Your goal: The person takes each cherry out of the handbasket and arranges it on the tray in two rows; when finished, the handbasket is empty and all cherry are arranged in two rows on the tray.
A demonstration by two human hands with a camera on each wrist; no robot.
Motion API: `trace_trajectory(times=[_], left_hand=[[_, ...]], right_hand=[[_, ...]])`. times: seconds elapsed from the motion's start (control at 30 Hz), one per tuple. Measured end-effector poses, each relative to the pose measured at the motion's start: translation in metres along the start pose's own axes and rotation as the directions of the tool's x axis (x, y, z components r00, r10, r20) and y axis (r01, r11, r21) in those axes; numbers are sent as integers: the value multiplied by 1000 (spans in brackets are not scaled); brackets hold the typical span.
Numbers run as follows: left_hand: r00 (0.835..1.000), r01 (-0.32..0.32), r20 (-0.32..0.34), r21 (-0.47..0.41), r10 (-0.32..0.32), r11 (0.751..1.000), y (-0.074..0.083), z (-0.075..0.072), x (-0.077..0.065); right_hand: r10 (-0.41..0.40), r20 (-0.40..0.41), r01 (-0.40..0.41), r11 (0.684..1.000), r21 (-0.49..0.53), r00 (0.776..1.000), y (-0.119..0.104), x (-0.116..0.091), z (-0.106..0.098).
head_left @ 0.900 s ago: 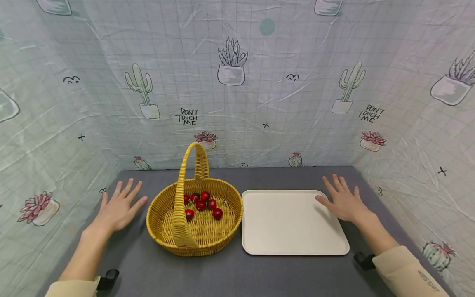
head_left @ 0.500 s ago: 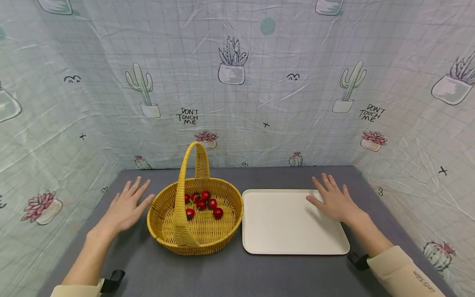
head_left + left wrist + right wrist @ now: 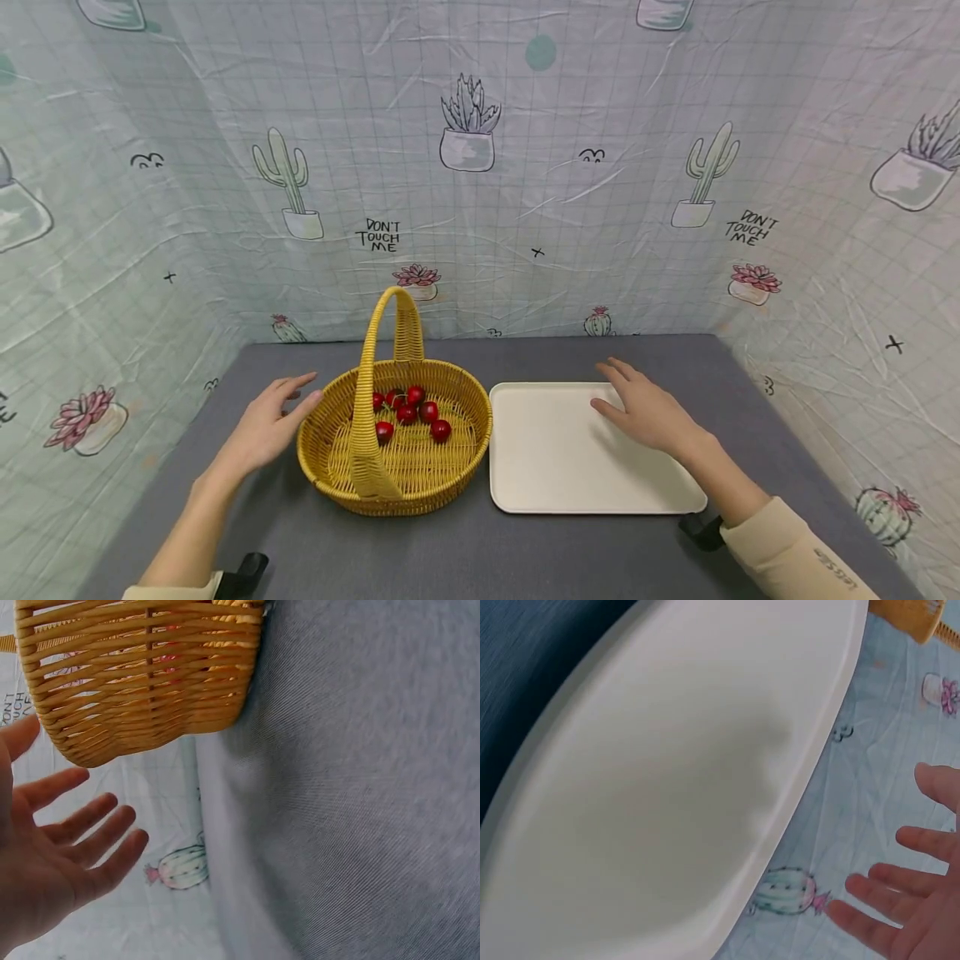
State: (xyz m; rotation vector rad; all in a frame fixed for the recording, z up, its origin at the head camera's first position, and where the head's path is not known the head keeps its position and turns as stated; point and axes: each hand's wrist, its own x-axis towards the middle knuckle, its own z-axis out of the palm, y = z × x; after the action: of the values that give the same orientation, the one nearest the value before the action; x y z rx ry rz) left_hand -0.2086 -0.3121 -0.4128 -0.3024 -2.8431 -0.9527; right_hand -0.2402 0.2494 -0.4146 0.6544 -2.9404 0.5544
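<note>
A yellow wicker basket (image 3: pixel 468 467) with a tall arched handle stands left of centre in the head view. Several dark red cherries (image 3: pixel 440 430) lie inside it, some with green stems. My left hand (image 3: pixel 264 425) is at the basket's left rim, thumb nearest to it, fingers relaxed and holding nothing. In the left wrist view, the fingers spread apart beside the woven wall. To the right of the basket lies a cream rectangular tray (image 3: pixel 570 450). My right hand (image 3: pixel 651 412) hovers over the tray's right part with fingers loosely extended, and its shadow falls on the tray.
A dark grey cloth covers the table (image 3: pixel 450 558). Around its back and sides hangs a pale curtain (image 3: pixel 480 208) printed with potted cacti. A black strap (image 3: pixel 243 573) is on the left wrist, another black strap (image 3: pixel 701 531) on the right.
Both hands have moved inward: the left one rightward to the basket's rim, the right one leftward over the tray. Their spread fingers have drawn closer together. Basket, cherries and tray stay put.
</note>
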Motion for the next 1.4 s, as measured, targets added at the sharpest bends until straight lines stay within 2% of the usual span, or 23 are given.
trace_trajectory(times=[0.13, 0.27, 0.4, 0.5, 0.6, 0.73, 0.83, 0.97, 1.2, 1.27, 1.4], left_hand=[[996, 77, -34, -115, -81, 990, -1, 1, -3], [987, 149, -25, -240, -160, 959, -3, 1, -6], [980, 187, 5, -349, -198, 918, -4, 1, -7], [975, 220, 48, -396, -219, 892, -5, 1, -7], [966, 257, 91, -414, -241, 873, -5, 2, -5], [956, 295, 132, -414, -264, 861, -5, 3, -4], [948, 317, 155, -410, -277, 855, -6, 3, -2], [938, 344, 190, -431, -289, 834, -8, 2, 0], [922, 381, 271, -496, -278, 780, -14, -4, 4], [915, 394, 292, -499, -279, 772, -15, -6, 6], [907, 405, 320, -489, -273, 772, -16, -8, 8]], right_hand=[[-56, -46, 58, 997, 53, 997, -7, 4, 4], [-87, -79, 100, 979, 180, 993, -15, 8, 7], [-85, -87, 110, 936, 334, 993, -22, 10, 9], [-55, -67, 79, 892, 445, 996, -28, 12, 10], [-23, -24, 32, 845, 534, 999, -33, 15, 12], [-12, 19, -2, 802, 598, 1000, -42, 21, 14], [-17, 17, 2, 774, 633, 1000, -51, 26, 15], [-19, 2, 13, 740, 673, 1000, -62, 33, 17], [-54, 28, 19, 704, 710, 998, -84, 50, 22], [-71, 34, 25, 699, 715, 997, -91, 55, 23], [-111, 48, 42, 692, 721, 993, -104, 64, 26]])
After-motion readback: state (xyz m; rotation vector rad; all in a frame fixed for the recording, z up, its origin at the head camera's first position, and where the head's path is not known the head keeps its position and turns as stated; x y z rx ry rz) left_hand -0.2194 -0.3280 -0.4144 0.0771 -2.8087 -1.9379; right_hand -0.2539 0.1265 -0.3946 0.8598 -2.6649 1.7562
